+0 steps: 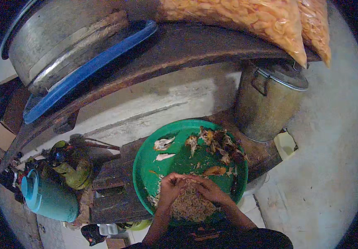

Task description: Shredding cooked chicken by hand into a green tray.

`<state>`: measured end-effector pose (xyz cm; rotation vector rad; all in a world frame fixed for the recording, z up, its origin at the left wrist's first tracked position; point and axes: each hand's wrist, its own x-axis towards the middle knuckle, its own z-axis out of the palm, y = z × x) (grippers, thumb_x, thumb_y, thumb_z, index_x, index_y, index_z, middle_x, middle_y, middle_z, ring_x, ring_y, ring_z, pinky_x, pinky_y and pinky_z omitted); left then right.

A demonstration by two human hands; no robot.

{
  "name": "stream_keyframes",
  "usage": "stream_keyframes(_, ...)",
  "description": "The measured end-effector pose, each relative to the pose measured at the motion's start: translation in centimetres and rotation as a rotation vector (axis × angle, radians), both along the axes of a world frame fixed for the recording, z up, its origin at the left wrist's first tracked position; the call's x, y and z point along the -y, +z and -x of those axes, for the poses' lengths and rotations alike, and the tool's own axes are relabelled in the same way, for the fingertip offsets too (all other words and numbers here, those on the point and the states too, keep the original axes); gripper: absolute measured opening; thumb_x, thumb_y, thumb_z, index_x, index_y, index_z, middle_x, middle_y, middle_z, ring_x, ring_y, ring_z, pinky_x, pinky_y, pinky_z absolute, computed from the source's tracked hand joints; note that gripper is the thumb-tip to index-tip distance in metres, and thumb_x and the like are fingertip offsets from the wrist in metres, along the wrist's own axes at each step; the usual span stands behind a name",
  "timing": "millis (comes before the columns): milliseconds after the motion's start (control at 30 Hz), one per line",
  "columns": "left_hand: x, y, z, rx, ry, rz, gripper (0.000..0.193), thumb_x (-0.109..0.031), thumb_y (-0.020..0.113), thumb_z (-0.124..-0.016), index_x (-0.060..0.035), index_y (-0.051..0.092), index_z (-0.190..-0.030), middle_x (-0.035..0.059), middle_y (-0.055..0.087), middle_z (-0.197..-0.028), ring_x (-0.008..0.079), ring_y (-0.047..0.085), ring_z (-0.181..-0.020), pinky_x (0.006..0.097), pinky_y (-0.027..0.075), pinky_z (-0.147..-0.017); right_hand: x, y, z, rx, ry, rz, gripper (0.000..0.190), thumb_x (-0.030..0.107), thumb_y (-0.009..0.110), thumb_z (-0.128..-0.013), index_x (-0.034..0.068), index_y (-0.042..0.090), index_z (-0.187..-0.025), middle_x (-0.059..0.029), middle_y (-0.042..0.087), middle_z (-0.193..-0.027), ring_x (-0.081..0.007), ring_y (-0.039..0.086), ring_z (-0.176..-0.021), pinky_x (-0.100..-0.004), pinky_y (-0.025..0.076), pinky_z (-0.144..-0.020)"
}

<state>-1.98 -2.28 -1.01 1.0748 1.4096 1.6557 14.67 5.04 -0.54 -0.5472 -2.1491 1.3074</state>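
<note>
Both of my hands meet near the middle of a round green plastic tray (138,155). My left hand (171,188) and my right hand (210,188) have bent fingertips close together; whatever lies between them is too small and dark to make out. Below and between my wrists is a heap of finely shredded, brownish meat (193,205). Pale pieces of meat (164,143) lie at the tray's upper left, and a pile of bones and dark scraps (217,141) at its upper right. An orange-brown piece (215,171) rests right of my hands. Pale shreds (154,199) lie by my left wrist.
The tray stands on a dark wooden bench (113,208). Beyond it, a wooden table (197,40) holds a large metal pot (63,40) by a blue tray (98,70), and plastic bags of orange chips (259,18). A lidded metal pot (266,102) stands right, a turquoise jug (54,199) left.
</note>
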Motion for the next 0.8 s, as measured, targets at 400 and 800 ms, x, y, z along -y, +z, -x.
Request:
stream_keyframes(400, -0.2, -0.4, 0.3, -0.098, 0.027, -0.014, 0.012, 0.003, 0.065, -0.076, -0.0019, 0.061, -0.086, 0.0019, 0.063, -0.080, 0.0087, 0.057, -0.073, 0.0241, 0.047, -0.068, -0.8, -3.8, 0.5, 0.025, -0.096, -0.242, 0.031, 0.017, 0.048, -0.093, 0.010, 0.054, -0.122, -0.0056, 0.061, -0.105, -0.0104, 0.056, -0.072, -0.0273, 0.048, -0.067)
stream_keyframes(800, -0.4, -0.7, -0.1, -0.072, 0.037, 0.003, 0.007, 0.001, 0.063, -0.078, -0.0016, 0.060, -0.083, 0.0018, 0.062, -0.081, 0.0090, 0.057, -0.075, 0.0237, 0.047, -0.069, -0.8, -1.8, 1.0, -0.075, -0.020, -0.162, 0.032, 0.015, 0.048, -0.093, 0.007, 0.052, -0.123, -0.0071, 0.061, -0.102, -0.0115, 0.055, -0.068, -0.0273, 0.047, -0.065)
